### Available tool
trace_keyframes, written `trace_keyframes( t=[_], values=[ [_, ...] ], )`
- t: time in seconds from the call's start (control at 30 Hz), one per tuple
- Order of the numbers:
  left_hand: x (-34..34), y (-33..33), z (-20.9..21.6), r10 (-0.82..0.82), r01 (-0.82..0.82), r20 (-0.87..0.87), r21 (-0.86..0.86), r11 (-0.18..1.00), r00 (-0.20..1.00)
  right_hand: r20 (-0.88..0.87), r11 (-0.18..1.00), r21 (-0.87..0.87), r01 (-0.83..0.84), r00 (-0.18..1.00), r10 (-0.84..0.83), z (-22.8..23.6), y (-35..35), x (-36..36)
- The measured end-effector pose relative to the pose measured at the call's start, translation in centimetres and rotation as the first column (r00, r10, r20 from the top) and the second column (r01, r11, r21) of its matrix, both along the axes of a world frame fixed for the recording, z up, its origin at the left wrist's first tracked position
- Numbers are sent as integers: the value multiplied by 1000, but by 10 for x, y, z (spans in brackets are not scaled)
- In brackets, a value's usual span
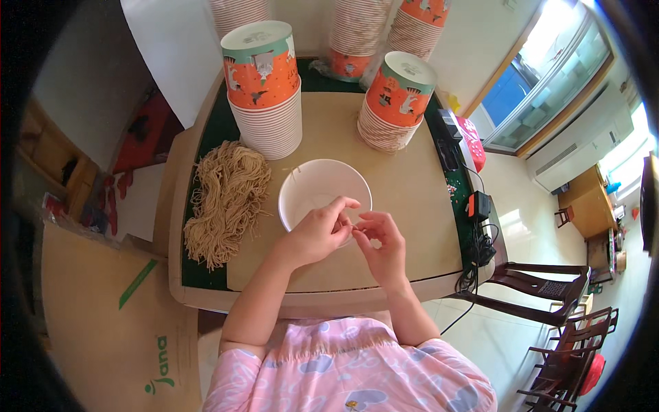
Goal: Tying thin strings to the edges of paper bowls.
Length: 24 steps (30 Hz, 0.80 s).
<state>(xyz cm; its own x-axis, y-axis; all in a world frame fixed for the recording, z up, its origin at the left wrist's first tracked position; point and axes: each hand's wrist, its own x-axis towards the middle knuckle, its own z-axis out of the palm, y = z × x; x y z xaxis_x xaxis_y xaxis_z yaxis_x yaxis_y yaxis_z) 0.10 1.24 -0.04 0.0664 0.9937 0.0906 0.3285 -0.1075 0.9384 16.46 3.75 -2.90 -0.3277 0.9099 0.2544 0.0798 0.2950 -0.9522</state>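
Over the near rim of a white paper bucket [325,180], my left hand [322,230] and my right hand [381,247] meet fingertip to fingertip. Both are closed in a pinch. What lies between the fingertips is tiny and mostly hidden. The bucket stands with its mouth up, and a short tan strand crosses its far left rim. A loose heap of tan strings [226,199] lies left of the bucket, close to my left forearm.
Upside-down stacks of orange and green paper buckets stand far left [264,89] and far right [398,103]; tan strands show about the right stack's rims. More wrapped stacks [357,34] stand behind. Black cables and an adapter [478,206] line the table's right edge, beside a chair [542,288].
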Motion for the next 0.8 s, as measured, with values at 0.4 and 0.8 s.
trace_keyframes(
  t=[0.4,0.8],
  values=[
    [2,5,-2,20,-32,-176,-64,997,984,-126,999,-34,15,992,-19,-6,4,16],
    [9,4,-4,77,-78,-53,-23,997,996,-163,998,-59,-6,987,-4,-11,9,11]
  ],
)
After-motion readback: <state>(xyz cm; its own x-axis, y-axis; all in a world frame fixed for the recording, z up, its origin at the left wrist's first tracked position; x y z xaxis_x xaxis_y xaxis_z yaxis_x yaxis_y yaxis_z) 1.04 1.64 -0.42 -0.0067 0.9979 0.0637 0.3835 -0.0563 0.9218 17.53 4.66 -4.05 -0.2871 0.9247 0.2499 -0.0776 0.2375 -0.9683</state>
